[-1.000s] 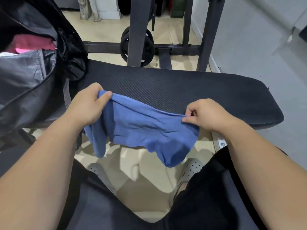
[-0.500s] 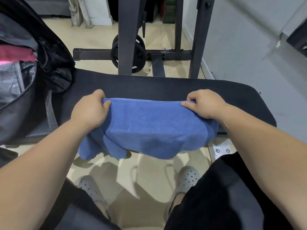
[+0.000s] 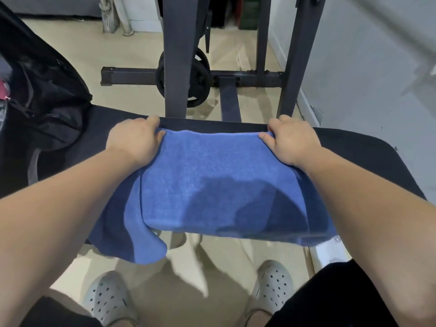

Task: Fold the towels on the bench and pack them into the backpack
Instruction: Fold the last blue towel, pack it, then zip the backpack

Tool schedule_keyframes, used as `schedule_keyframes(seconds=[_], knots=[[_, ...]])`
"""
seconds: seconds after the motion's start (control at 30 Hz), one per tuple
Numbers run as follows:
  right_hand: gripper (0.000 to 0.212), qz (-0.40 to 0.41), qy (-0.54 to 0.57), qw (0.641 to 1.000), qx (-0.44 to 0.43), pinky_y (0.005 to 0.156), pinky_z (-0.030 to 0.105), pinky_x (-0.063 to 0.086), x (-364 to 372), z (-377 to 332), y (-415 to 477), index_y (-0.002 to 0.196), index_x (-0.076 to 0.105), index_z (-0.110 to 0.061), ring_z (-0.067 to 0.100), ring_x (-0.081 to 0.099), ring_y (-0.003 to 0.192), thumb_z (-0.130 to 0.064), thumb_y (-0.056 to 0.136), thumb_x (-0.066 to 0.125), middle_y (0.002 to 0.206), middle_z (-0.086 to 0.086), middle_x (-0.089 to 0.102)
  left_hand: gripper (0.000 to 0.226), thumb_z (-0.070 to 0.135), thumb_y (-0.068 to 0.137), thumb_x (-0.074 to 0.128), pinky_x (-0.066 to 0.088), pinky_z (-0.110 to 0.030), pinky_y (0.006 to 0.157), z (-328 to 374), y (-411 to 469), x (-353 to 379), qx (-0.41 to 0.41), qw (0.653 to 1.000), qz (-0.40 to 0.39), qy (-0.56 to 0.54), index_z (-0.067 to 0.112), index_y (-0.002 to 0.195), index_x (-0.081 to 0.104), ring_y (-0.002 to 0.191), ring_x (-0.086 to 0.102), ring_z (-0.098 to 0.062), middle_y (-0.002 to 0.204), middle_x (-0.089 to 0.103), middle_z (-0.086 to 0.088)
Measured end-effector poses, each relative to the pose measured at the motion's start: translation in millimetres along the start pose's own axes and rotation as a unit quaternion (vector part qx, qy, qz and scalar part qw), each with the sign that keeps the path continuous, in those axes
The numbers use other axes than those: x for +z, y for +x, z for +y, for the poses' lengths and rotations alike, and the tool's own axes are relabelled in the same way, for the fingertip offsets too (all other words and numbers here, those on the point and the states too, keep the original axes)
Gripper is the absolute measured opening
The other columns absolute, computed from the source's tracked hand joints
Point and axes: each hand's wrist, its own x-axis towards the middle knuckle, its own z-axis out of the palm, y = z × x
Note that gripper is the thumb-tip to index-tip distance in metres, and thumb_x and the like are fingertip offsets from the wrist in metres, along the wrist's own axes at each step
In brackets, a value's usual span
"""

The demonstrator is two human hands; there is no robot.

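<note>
Blue towel (image 3: 212, 185) | left hand (image 3: 132, 140), right hand (image 3: 292, 142) cover corners | backpack (image 3: 47, 95) cropped

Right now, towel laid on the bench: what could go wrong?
The blue towel overhangs the near side of the bench; if the left hand and right hand release the far corners, it may slide to the floor. Its left flap droops unevenly, so the fold may come out crooked.

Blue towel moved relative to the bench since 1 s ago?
Yes. The towel moved forward onto the bench: it hung before the near edge, now its top edge lies near the far edge.
</note>
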Motion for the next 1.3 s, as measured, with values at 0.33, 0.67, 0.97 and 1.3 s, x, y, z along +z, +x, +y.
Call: schedule_keyframes(seconds=[0.33,0.67,0.97,1.3], knots=[[0.036,0.020,0.050,0.999,-0.002,0.071,0.036,0.035,13.7,21.6,39.2,0.085,0.044,-0.022,0.026,0.048,0.083,-0.054,0.100,0.042,0.085,-0.001,0.045,0.030,0.042,0.105,0.037,0.037,-0.040,0.065,-1.5,63.2,7.9,0.001,0.999,-0.025,0.020,0.015,0.092,0.042,0.083,0.047,-0.034,0.090,0.057,-0.014],[0.042,0.132,0.110,0.981,0.091,0.095,0.046,0.043,-7.1,13.0,-0.9,0.117,0.062,-0.015,0.035,0.052,0.105,-0.050,0.101,0.044,0.116,0.010,0.055,0.040,0.044,0.098,0.046,0.040,-0.049,0.090,99.0,6.3,-31.0,0.071,0.997,0.023,-0.032,0.016,0.127,0.051,0.111,0.048,-0.038,0.123,0.054,-0.011],[0.087,-0.208,0.065,0.960,0.178,0.121,0.061,-0.007,-4.0,7.8,-65.6,0.161,-0.008,-0.029,0.026,-0.015,0.155,-0.078,0.093,0.015,0.168,0.001,-0.021,0.102,0.087,0.082,0.021,-0.003,-0.068,0.118,210.0,-75.8,-2.1,0.148,0.972,-0.172,-0.065,0.027,0.161,-0.001,0.154,-0.014,-0.032,0.169,-0.013,-0.001],[0.090,-0.158,0.006,0.972,0.171,0.116,0.068,-0.013,5.2,25.4,-51.8,0.160,-0.008,-0.039,0.030,-0.016,0.155,-0.086,0.084,0.005,0.169,-0.005,-0.014,0.109,0.093,0.077,0.017,-0.006,-0.069,0.117,221.6,-61.4,12.7,0.136,0.976,-0.167,-0.042,0.028,0.160,-0.009,0.153,-0.019,-0.032,0.168,-0.019,0.000]])
